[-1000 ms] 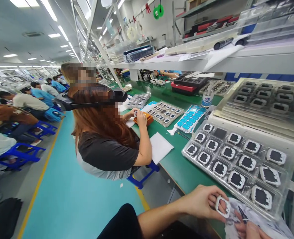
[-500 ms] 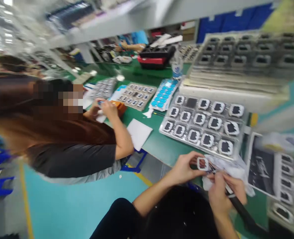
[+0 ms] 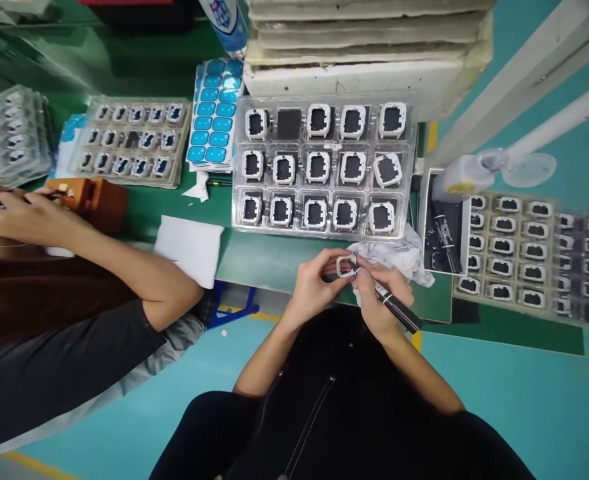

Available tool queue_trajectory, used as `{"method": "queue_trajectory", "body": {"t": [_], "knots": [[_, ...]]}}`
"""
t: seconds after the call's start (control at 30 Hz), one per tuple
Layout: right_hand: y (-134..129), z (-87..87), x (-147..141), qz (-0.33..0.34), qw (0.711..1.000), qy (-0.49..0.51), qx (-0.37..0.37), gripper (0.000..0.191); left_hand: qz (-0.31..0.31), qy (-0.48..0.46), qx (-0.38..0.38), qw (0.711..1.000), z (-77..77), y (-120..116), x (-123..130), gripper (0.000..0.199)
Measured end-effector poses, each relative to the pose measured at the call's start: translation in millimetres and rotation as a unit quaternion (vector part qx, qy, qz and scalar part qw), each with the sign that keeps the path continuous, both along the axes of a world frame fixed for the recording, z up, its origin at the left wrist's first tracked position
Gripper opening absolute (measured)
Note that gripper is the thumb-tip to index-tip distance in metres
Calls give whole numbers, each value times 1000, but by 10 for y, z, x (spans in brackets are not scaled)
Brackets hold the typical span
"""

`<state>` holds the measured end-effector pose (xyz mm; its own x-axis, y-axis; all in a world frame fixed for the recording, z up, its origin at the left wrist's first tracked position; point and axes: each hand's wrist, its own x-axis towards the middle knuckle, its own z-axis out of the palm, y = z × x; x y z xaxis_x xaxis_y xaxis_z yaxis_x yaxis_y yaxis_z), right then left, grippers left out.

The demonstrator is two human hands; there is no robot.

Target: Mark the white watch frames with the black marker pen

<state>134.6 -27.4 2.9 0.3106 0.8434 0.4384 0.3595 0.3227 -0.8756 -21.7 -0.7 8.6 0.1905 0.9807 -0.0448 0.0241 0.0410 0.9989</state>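
Note:
My left hand (image 3: 317, 283) pinches a small white square frame (image 3: 345, 267) just above the near edge of the green table (image 3: 254, 257). My right hand (image 3: 380, 293) grips a black pen-like tool (image 3: 392, 303) with its tip against the frame. A crumpled white cloth (image 3: 392, 257) lies under and behind both hands. Directly beyond sits a clear plastic tray (image 3: 322, 167) with several white frames holding dark inserts, and one pocket holds only a dark square.
A co-worker's arm (image 3: 124, 263) and hands work at an orange block (image 3: 92, 197) on the left. White paper (image 3: 189, 247), blue sticker sheet (image 3: 214, 113), more part trays (image 3: 129, 140), a tray at the right (image 3: 529, 257), stacked trays (image 3: 364, 40), a bottle (image 3: 222, 20).
The view has swung down from the room and co-worker onto the table. My hands stay together on the white frame, and the pen tool is now against it.

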Motion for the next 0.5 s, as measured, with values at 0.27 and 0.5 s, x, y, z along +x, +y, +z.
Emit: {"method": "queue_trajectory", "body": {"t": [0.27,0.5], "knots": [[13,49,-2,-12,999,-31,6,8,5,25,44,999,31,-21,7,33],[10,20,9,-16,999,-38,-2,9,6,66,65,996,-16,-48,17,31]]}}
